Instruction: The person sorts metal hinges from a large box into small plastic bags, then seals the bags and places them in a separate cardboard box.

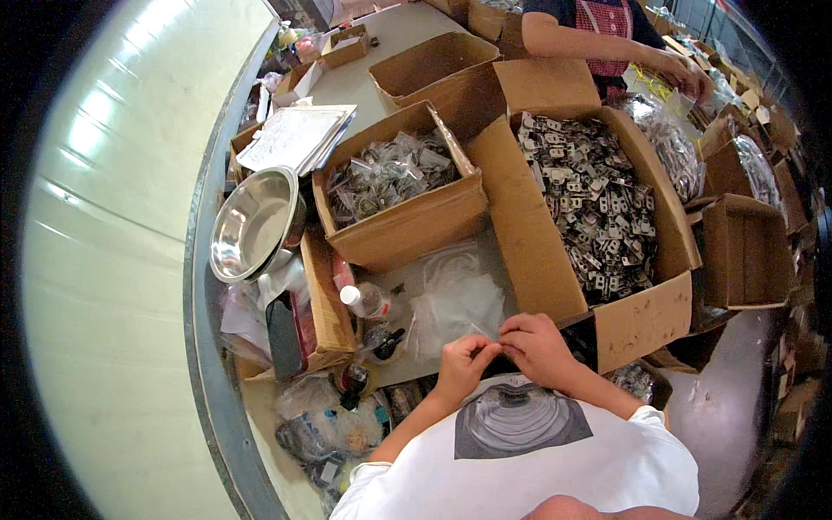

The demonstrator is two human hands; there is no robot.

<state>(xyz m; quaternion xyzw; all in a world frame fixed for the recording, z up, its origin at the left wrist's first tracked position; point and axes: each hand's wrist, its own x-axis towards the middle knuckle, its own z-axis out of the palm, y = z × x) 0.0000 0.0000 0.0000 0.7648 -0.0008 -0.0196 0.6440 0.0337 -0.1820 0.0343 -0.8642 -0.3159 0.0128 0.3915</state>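
Beside the clear plastic bags, the left hand and right hand meet, fingers of both pinched together; any gripped item is indiscernible.

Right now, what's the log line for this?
left hand: pinching; right hand: pinching beside it; anything held: unclear; clear bags: ahead of hands; metal pieces: in open carton
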